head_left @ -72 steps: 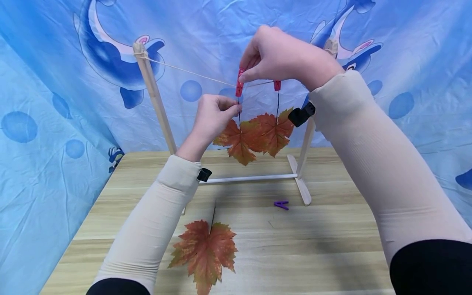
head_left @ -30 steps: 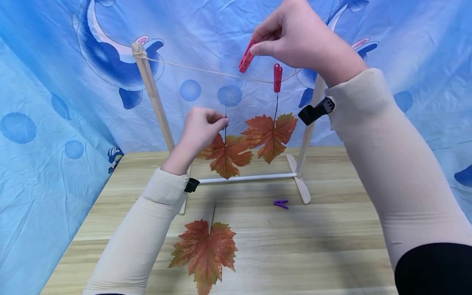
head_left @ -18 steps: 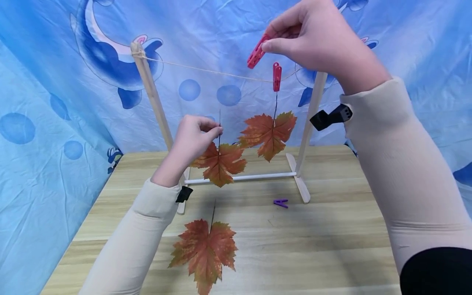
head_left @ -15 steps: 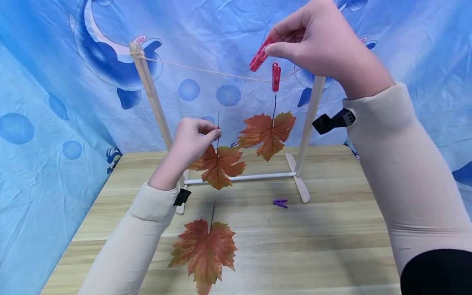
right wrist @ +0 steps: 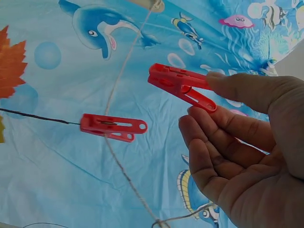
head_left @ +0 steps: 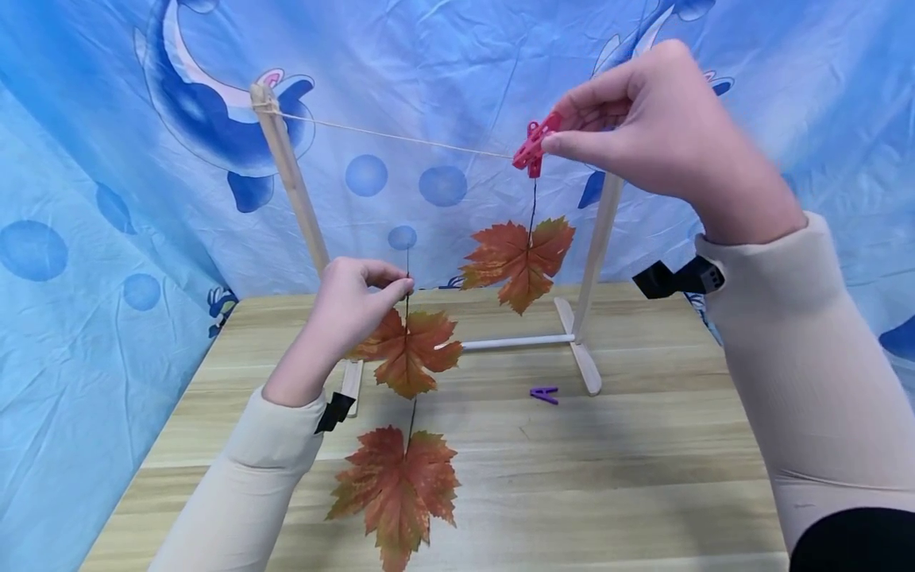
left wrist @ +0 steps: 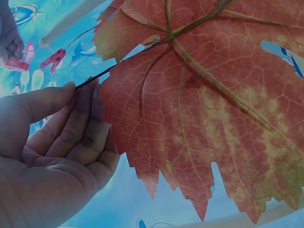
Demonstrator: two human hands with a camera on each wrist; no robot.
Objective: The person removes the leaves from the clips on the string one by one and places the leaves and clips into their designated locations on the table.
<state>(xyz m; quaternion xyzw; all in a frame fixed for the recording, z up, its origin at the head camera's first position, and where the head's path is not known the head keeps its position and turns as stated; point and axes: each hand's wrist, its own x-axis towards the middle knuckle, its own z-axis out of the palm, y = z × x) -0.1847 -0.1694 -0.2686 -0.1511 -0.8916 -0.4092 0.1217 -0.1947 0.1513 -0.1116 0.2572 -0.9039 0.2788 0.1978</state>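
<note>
My left hand (head_left: 357, 298) pinches the dark stem of an orange-red maple leaf (head_left: 411, 357) between thumb and fingertips, the leaf hanging below. Up at the right, my right hand (head_left: 665, 131) pinches a red clothespin (right wrist: 178, 83) by its handle ends. In the head view that clothespin overlaps a second red clothespin (right wrist: 111, 124), but the right wrist view shows the two apart. The second one is clipped on the string (head_left: 393, 139) and grips the stem of another maple leaf (head_left: 522, 262).
A wooden frame with a left post (head_left: 289, 179), a right post (head_left: 596, 254) and a white bottom rod (head_left: 515, 342) stands on the table (head_left: 608, 477). A third maple leaf (head_left: 396, 492) and a purple clothespin (head_left: 545, 395) lie in front. Blue dolphin-print cloth (head_left: 179, 214) hangs behind.
The left hand has lowered its leaf down and left from the string. The right hand has lifted its red clothespin off the string, then moved right and down toward the clipped one.
</note>
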